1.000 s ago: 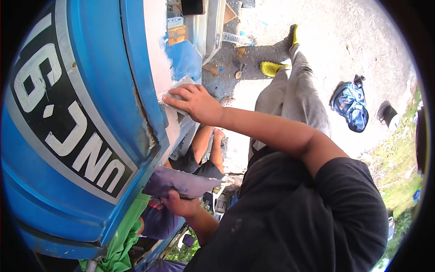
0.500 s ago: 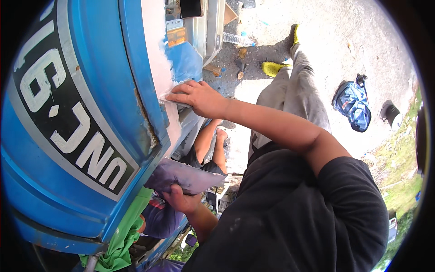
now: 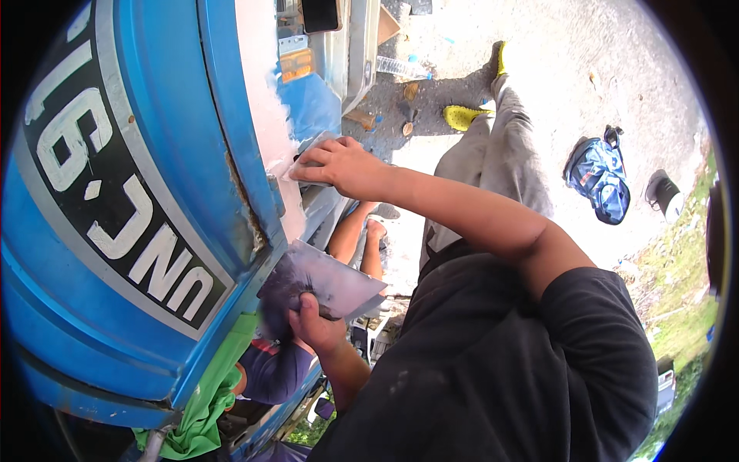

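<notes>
Board (image 3: 335, 271), long axis crosswise, corner rightward

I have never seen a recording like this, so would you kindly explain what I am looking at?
There is no machine here, just a person's two bare hands. The view comes from a fisheye camera worn on the head, looking down, so straight edges bend. The left hand holds a flat plate with dark and pale smears. The right hand is at a pale pink strip beside a blue panel; whatever it may hold is mostly hidden. On the ground lie a clear bottle, a blue bag and a dark shoe.
</notes>
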`<state>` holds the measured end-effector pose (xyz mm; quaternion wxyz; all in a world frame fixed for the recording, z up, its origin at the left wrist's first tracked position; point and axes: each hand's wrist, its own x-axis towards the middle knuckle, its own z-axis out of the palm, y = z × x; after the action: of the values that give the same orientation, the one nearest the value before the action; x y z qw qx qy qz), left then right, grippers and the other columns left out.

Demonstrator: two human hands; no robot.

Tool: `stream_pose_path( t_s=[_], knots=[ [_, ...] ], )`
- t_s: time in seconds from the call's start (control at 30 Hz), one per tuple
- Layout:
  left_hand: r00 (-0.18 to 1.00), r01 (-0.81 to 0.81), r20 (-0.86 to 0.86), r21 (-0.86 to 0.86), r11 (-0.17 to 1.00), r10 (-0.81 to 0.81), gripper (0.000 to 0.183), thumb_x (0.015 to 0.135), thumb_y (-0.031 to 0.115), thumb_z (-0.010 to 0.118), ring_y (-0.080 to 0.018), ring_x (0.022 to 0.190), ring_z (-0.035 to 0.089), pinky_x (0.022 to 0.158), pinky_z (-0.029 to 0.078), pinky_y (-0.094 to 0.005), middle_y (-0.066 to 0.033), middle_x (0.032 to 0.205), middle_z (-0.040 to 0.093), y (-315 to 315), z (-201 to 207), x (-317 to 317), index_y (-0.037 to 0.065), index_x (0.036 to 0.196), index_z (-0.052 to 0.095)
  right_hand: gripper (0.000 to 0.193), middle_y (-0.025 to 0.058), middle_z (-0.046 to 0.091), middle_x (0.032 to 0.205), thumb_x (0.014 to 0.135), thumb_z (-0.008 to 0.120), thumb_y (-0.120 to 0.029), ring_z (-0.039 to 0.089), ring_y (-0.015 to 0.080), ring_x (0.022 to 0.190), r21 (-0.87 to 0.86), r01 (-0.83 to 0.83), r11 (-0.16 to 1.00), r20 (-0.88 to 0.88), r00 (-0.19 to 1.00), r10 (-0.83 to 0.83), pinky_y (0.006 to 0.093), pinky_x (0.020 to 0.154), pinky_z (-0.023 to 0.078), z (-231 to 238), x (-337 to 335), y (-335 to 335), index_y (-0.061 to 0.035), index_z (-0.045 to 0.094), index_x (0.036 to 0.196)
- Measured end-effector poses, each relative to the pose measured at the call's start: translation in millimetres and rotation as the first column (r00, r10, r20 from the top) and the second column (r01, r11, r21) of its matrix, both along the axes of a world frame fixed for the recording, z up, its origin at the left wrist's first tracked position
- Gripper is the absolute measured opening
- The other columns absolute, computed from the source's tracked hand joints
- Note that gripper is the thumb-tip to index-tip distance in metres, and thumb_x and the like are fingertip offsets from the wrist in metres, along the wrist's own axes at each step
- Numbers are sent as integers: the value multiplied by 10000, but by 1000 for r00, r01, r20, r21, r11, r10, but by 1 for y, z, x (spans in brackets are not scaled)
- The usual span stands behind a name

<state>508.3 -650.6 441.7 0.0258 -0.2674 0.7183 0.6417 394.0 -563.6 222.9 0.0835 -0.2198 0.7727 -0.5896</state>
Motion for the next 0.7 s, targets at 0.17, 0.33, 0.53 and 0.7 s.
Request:
stream_pose_path(
  t_s=[0.17, 0.33, 0.53, 0.7],
  knots=[
    [982, -125, 151, 60, 990, 115, 578, 973, 216, 581, -293, 1258, 519, 1051, 430, -458, -168, 1389, 497, 5, -42, -2, 0, 1462, 358, 664, 66, 531, 1350, 809, 558, 78, 511, 285, 1244, -84, 2, 996, 143, 990, 10, 480, 991, 433, -4, 21, 70, -257, 537, 1383],
    [948, -216, 278, 205, 955, 155, 529, 997, 256, 586, -274, 1201, 559, 1003, 470, -462, -143, 1373, 501, 22, -86, -33, 32, 1433, 388, 778, 135, 503, 1364, 703, 600, 159, 500, 333, 1269, -333, 12, 943, 144, 989, 38, 480, 1054, 406, 48, 35, 145, -166, 519, 1406],
    [951, -177, 291, 253, 951, 100, 332, 979, 175, 602, -230, 1054, 614, 897, 514, -395, -86, 1160, 612, 47, -107, -60, 54, 1277, 519, 745, 130, 489, 1350, 681, 669, 83, 489, 373, 1257, -360, -148, 921, -40, 989, 143, 478, 1053, 429, 95, 59, 168, -194, 564, 1364],
    [952, -180, 292, 294, 939, 91, 393, 984, 78, 543, -241, 1156, 583, 983, 476, -377, -136, 1266, 579, 58, -100, -65, -20, 1354, 453, 680, 73, 515, 1331, 741, 665, 23, 487, 315, 1253, 46, -130, 990, -16, 991, 131, 466, 1046, 453, 48, 64, 182, -258, 569, 1354]
  ],
)
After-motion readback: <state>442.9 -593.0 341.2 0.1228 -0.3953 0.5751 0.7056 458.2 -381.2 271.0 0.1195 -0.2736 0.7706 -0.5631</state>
